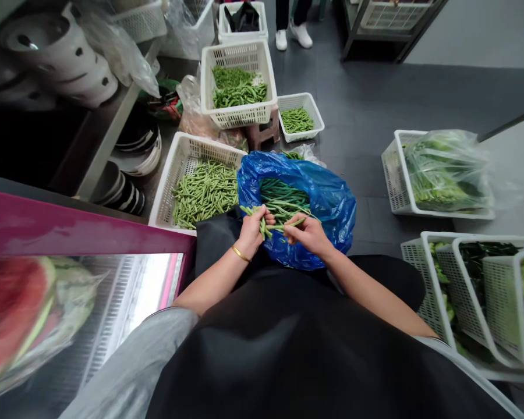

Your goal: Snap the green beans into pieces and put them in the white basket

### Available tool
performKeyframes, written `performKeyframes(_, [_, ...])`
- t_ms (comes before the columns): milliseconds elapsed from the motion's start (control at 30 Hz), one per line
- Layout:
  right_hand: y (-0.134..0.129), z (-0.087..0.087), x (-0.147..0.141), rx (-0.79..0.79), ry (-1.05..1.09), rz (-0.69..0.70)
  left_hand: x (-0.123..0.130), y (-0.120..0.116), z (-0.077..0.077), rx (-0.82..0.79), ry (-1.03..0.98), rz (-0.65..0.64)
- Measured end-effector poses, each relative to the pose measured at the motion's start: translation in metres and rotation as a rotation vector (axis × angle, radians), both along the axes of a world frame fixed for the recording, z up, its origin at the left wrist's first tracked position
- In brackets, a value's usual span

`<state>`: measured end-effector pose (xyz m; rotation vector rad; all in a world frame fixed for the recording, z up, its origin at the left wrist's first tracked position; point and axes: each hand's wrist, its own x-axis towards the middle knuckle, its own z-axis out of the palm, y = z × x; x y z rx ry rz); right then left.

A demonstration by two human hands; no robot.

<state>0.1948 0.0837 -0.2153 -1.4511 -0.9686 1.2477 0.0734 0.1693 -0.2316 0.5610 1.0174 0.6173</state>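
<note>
My left hand (253,228), with a gold bangle at its wrist, is closed around a small bunch of green bean pieces (265,230). Fingers of my right hand (304,231) pinch a long green bean (295,223) to the right of that bunch. Both hands are over the near rim of a blue plastic bag (332,198), which lies open in front of my black apron (283,326). Long whole beans (283,195) fill the bag. Left of it stands a white basket (168,180) holding many short bean pieces (205,195).
Beyond the bag are a raised white basket (239,119) of greens and a small basket (303,137) of beans. Vegetable crates (395,174) stand at right. A cooler with cut watermelon (15,308) is close at left. A person's white shoes (301,36) show at the back.
</note>
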Motion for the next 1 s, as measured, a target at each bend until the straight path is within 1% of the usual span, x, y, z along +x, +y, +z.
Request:
performKeyframes(33, [0.001, -0.003, 0.0, -0.021, -0.014, 0.031, -0.001, 0.0, 0.002, 0.054, 0.02, -0.082])
performKeyframes(133, [0.003, -0.011, 0.012, -0.056, -0.1, 0.057, -0.005, -0.003, 0.009, 0.192, 0.076, -0.464])
performKeyframes(167, [0.003, -0.013, 0.017, -0.073, -0.106, 0.068, -0.007, -0.004, 0.01, 0.237, 0.115, -0.56])
performKeyframes(267, [-0.001, -0.011, 0.033, -0.15, -0.074, 0.187, -0.013, -0.005, 0.013, 0.384, 0.241, -0.746])
performKeyframes(300, [-0.003, -0.01, 0.036, -0.157, -0.114, 0.232, -0.015, -0.006, 0.013, 0.413, 0.273, -0.805])
performKeyframes(367, [-0.008, -0.007, 0.038, -0.113, -0.325, 0.306, -0.017, -0.007, 0.012, 0.427, 0.313, -0.917])
performKeyframes(433, [-0.014, -0.005, 0.037, -0.038, -0.572, 0.381, -0.018, -0.01, 0.011, 0.427, 0.342, -0.985])
performKeyframes(467, [-0.017, -0.005, 0.037, -0.014, -0.651, 0.423, -0.018, -0.012, 0.01, 0.445, 0.352, -1.0])
performKeyframes(500, [-0.02, -0.005, 0.036, -0.011, -0.684, 0.474, -0.018, -0.014, 0.01, 0.482, 0.356, -1.009])
performKeyframes(567, [-0.027, -0.007, 0.034, -0.05, -0.642, 0.552, -0.018, -0.017, 0.009, 0.605, 0.347, -1.001])
performKeyframes(600, [-0.03, -0.008, 0.034, -0.078, -0.59, 0.547, -0.017, -0.019, 0.009, 0.671, 0.337, -0.98])
performKeyframes(633, [-0.033, -0.009, 0.032, -0.107, -0.53, 0.499, -0.016, -0.021, 0.009, 0.719, 0.321, -0.943])
performKeyframes(667, [-0.036, -0.011, 0.031, -0.132, -0.47, 0.409, -0.015, -0.023, 0.009, 0.739, 0.303, -0.896])
performKeyframes(700, [-0.037, -0.014, 0.028, -0.151, -0.413, 0.295, -0.014, -0.025, 0.008, 0.725, 0.282, -0.842])
performKeyframes(767, [-0.037, -0.022, 0.022, -0.165, -0.351, 0.057, -0.01, -0.033, 0.005, 0.618, 0.238, -0.743])
performKeyframes(800, [-0.035, -0.027, 0.019, -0.153, -0.368, -0.03, -0.008, -0.038, 0.003, 0.54, 0.222, -0.699])
performKeyframes(833, [-0.032, -0.032, 0.017, -0.126, -0.431, -0.087, -0.006, -0.043, 0.002, 0.461, 0.21, -0.657])
performKeyframes(900, [-0.023, -0.043, 0.018, -0.056, -0.656, -0.133, -0.004, -0.052, 0.002, 0.319, 0.18, -0.6])
performKeyframes(967, [-0.014, -0.05, 0.026, -0.012, -0.896, -0.152, -0.004, -0.058, 0.006, 0.215, 0.118, -0.603])
performKeyframes(1000, [-0.011, -0.051, 0.032, -0.001, -0.981, -0.159, -0.004, -0.058, 0.009, 0.177, 0.078, -0.599])
